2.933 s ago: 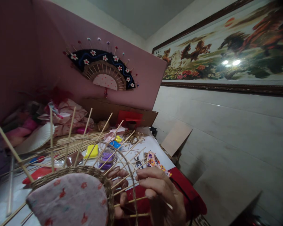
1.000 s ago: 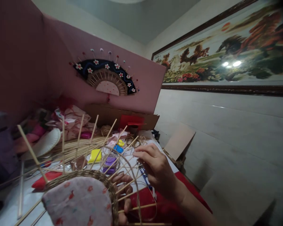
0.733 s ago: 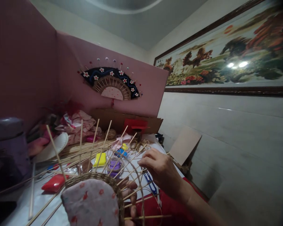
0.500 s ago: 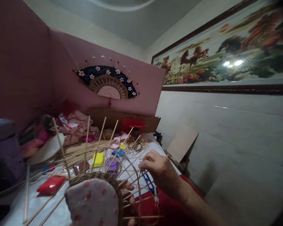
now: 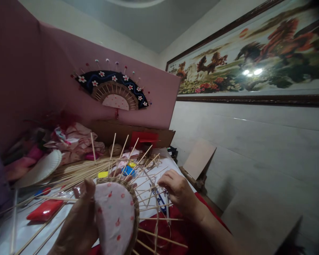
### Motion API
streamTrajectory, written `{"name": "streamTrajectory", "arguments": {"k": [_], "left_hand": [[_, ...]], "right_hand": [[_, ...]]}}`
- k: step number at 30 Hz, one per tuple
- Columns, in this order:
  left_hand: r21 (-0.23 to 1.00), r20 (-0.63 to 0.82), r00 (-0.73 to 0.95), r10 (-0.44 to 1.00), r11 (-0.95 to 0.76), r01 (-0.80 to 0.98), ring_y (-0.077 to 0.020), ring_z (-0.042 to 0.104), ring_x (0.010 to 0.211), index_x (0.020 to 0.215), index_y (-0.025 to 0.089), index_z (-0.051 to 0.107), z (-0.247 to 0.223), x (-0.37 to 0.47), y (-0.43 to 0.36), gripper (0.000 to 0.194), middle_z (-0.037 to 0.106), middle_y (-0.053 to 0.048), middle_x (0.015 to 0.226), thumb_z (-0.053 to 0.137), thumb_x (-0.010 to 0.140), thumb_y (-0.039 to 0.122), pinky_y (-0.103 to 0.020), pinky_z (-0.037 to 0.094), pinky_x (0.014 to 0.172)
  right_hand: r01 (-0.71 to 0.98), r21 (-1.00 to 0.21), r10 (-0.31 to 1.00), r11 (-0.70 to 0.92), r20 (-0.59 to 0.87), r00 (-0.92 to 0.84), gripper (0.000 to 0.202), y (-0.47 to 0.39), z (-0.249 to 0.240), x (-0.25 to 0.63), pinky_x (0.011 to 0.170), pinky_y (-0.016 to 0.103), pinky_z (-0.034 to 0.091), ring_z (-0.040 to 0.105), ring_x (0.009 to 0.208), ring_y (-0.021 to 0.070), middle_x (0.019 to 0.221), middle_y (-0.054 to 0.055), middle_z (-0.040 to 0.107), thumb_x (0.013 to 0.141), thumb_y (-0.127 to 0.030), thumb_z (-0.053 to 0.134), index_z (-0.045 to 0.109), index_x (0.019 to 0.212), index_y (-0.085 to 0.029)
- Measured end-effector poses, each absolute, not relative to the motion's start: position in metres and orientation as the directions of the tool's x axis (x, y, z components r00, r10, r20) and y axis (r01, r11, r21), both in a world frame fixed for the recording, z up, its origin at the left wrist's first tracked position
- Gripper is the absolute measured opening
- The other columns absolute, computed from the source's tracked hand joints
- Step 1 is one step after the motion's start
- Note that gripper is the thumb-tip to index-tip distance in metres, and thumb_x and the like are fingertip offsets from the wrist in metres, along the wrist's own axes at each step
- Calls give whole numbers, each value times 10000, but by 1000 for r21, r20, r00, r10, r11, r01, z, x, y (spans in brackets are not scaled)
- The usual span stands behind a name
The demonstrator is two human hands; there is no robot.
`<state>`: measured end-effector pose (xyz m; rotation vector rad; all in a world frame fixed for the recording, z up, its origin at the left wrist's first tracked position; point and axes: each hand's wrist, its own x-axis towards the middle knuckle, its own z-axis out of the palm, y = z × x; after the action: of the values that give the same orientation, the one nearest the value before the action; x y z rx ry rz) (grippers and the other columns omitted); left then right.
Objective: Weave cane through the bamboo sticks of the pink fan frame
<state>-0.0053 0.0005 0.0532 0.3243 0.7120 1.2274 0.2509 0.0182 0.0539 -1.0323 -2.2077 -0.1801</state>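
Note:
A half-round panel of pale cloth with red prints (image 5: 115, 216) has a woven brown rim, from which thin sticks (image 5: 161, 219) fan out. My left hand (image 5: 81, 216) grips its left side, thumb at the front and fingertips showing behind the top rim. To the right, my right hand (image 5: 177, 187) is closed near the stick ends, with thumb and fingers pinched; what lies between the fingertips is too small to make out. A loose brown cord curves across the sticks below it.
Blue-handled scissors (image 5: 160, 200) lie beyond the sticks. A red packet (image 5: 45, 209), a bundle of sticks (image 5: 77, 170), blue clay (image 5: 128, 170) and a white fluted plate (image 5: 44, 170) are on the table. A decorated fan (image 5: 114, 85) hangs on the pink board.
My left hand has come into fuller view, now at the panel's left side. The panel has turned and shifted right. My right hand stays near the stick ends.

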Motion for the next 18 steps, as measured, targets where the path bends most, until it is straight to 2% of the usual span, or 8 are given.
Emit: {"name": "streamTrajectory", "arguments": {"k": [2, 5, 8, 10, 12, 14, 16, 18], "left_hand": [[678, -309, 139, 941, 321, -661, -262, 678, 605, 753, 112, 676, 50, -4, 0, 216, 727, -114, 696, 788, 592, 202, -371, 568, 574], [737, -323, 120, 939, 329, -590, -243, 665, 569, 730, 103, 677, 49, -1, -1, 121, 725, -128, 689, 732, 623, 110, -346, 556, 542], [748, -331, 107, 937, 330, -576, -261, 675, 608, 770, 92, 678, 51, 1, -2, 98, 729, -154, 740, 681, 674, 110, -371, 558, 572], [742, -343, 155, 926, 368, -560, -279, 678, 624, 773, 87, 676, 53, 2, -3, 109, 726, -165, 751, 690, 674, 130, -397, 559, 591], [726, -375, 188, 908, 413, -550, -297, 677, 627, 763, 81, 675, 53, 3, -4, 112, 721, -173, 747, 693, 670, 140, -425, 557, 602], [712, -405, 182, 896, 434, -552, -305, 674, 617, 750, 81, 671, 52, 5, -5, 100, 716, -171, 729, 689, 669, 138, -439, 554, 596], [699, -423, 165, 891, 437, -566, -295, 664, 584, 725, 88, 663, 51, 7, -5, 84, 708, -153, 694, 695, 660, 130, -427, 548, 569], [681, -417, 173, 892, 433, -590, -270, 657, 568, 732, 95, 658, 51, 10, -6, 107, 704, -122, 678, 713, 642, 115, -395, 543, 557]], "right_hand": [[719, -157, 626, 677, 637, -451, 204, 17, 53, 251, 662, 294, 413, 515, 770, 185, 770, 43, 576, 782, 1, 502, 604, 819, -172], [699, -191, 610, 689, 673, -418, 191, 6, 60, 253, 686, 301, 442, 539, 814, 183, 925, 87, 565, 832, -59, 479, 619, 912, -161], [675, -289, 573, 679, 783, -241, 235, -18, 75, 255, 771, 329, 443, 532, 930, 189, 1076, 101, 499, 929, -209, 392, 624, 907, -182], [647, -331, 512, 687, 852, -108, 380, -36, 83, 257, 839, 369, 410, 490, 1026, 214, 1122, 92, 472, 967, -355, 294, 636, 893, -207], [659, -283, 445, 697, 891, -88, 519, -48, 86, 257, 805, 373, 395, 497, 943, 210, 1015, 79, 508, 958, -483, 208, 655, 907, -223], [646, -268, 439, 715, 891, -118, 583, -51, 84, 254, 725, 356, 385, 500, 754, 180, 801, 47, 535, 936, -555, 189, 665, 878, -222], [558, -380, 518, 738, 849, -107, 567, -47, 78, 250, 652, 330, 382, 487, 636, 156, 668, 16, 529, 930, -569, 221, 660, 859, -216], [430, -534, 618, 728, 783, -74, 532, -41, 72, 244, 617, 307, 395, 521, 646, 153, 685, 16, 561, 936, -553, 247, 655, 893, -213]]}}
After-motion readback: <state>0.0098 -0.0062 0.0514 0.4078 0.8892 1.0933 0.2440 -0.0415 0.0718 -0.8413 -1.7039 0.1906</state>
